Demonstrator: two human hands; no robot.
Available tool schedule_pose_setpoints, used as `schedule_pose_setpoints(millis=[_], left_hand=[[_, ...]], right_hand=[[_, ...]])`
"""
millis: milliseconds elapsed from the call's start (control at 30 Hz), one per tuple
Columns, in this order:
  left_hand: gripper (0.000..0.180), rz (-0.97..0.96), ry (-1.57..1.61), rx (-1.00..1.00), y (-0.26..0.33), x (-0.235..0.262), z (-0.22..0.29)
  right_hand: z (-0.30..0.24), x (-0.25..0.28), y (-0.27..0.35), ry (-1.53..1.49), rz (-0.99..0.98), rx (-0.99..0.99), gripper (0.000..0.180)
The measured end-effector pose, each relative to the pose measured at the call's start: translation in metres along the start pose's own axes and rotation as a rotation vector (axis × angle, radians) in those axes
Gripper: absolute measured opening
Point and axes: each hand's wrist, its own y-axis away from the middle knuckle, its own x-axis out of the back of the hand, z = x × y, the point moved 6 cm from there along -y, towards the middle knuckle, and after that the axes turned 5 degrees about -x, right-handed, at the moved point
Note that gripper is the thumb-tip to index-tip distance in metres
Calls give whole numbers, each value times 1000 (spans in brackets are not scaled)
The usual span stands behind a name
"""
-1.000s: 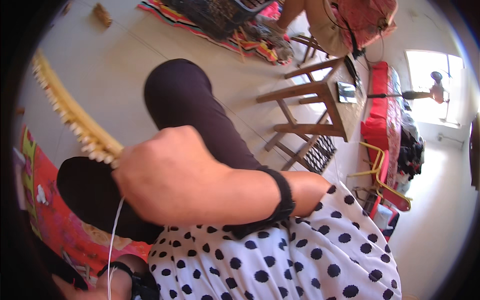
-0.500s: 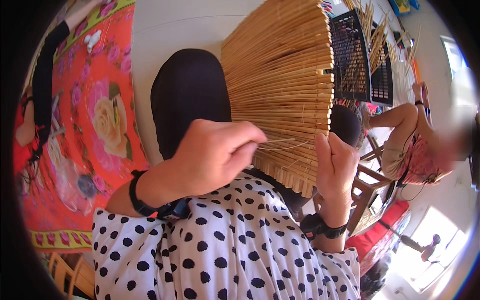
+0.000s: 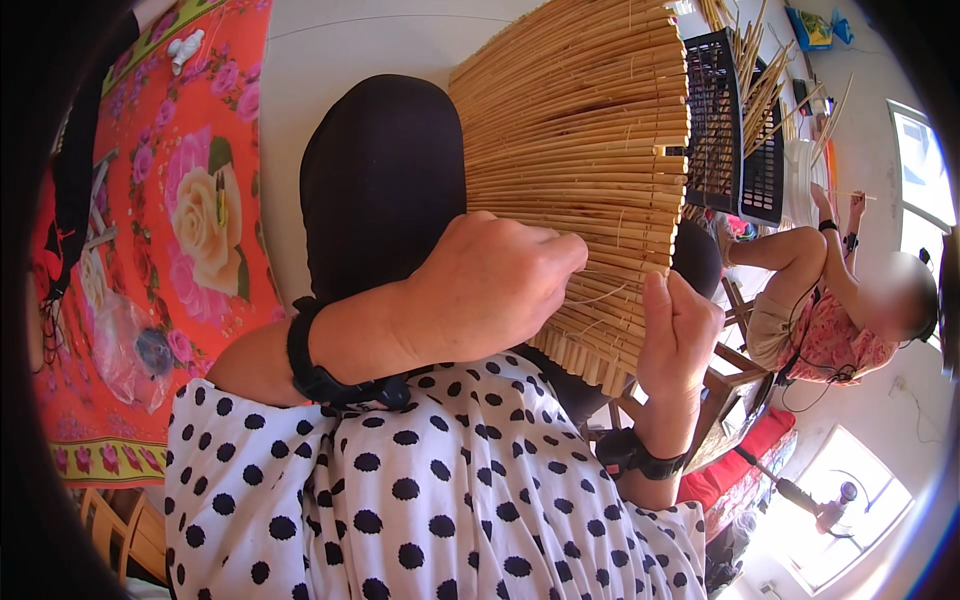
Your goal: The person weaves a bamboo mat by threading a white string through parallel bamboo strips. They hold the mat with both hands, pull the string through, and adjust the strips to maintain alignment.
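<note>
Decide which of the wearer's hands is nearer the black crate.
The right hand: at the stick mat's edge, below the crate in view; the left hand is farther left, partly over the mat.

Garment [image 3: 430,485]: white, loose, patterned with black dots
Legwear [image 3: 385,180]: plain black
Wrist straps [image 3: 305,352]: black, one on each wrist
Hands [image 3: 495,285]: bare

Stick mat [image 3: 570,130]: straw-yellow, browner streaks. Left of mat: floral cloth [image 3: 170,285], red-orange with pink and cream roses, yellow-green border. Below mat: white garment [image 3: 430,480], black dots. Right of mat: black crate [image 3: 712,140]; farther right, co-worker's top [image 3: 838,337], apparently patterned pink-red, small in view.
</note>
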Motion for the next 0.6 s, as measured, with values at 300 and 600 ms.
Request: schedule_pose_setpoints(millis=[300, 600], left_hand=[[9, 3, -41, -18, -3, 3, 3], [8, -54, -22, -14, -6, 1, 3]], right_hand=[[-2, 0, 2, -8, -3, 3, 38], [-1, 0, 2, -6, 4, 13, 38]])
